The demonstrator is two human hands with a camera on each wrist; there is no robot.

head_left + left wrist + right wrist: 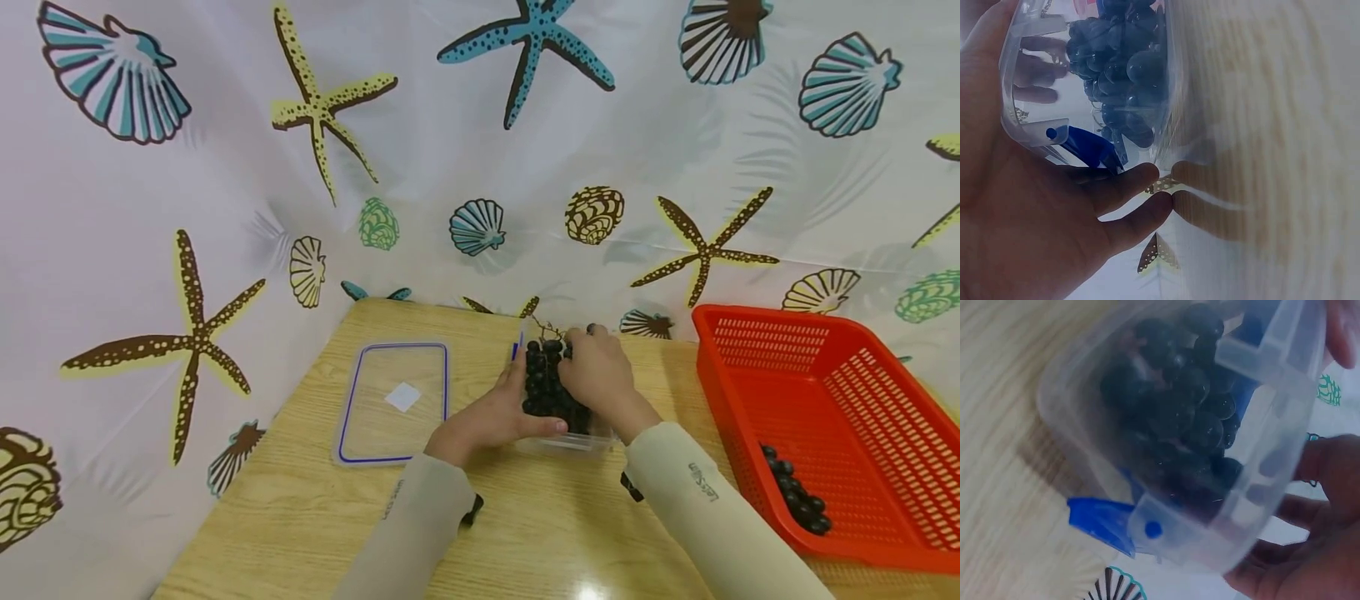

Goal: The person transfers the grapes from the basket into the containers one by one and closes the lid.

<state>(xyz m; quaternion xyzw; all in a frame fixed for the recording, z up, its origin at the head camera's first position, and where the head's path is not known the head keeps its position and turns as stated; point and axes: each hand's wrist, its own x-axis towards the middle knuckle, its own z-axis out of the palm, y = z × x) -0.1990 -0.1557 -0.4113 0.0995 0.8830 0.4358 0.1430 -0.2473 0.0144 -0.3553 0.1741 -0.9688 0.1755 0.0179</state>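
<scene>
Dark grapes (546,387) with bare brown stems at the far end fill a clear plastic container (566,442) with blue clips. My left hand (491,417) holds its left side, the thumb across the near rim; in the left wrist view, two of that hand's fingertips (1147,172) touch the tabletop. Reaching over the far right part, my right hand (600,375) has its thumb and index finger about the grapes by the stems. In the right wrist view, its fingers (1300,509) are beside the container rim (1272,506), with grapes (1179,419) showing through the wall; their tips are partly hidden.
A clear lid (390,421) with a blue seal and a white label lies left of the container. On the right stands a red basket (832,467) with several dark grapes (798,496) along its left inside. A patterned curtain (420,167) hangs behind the wooden table (285,500).
</scene>
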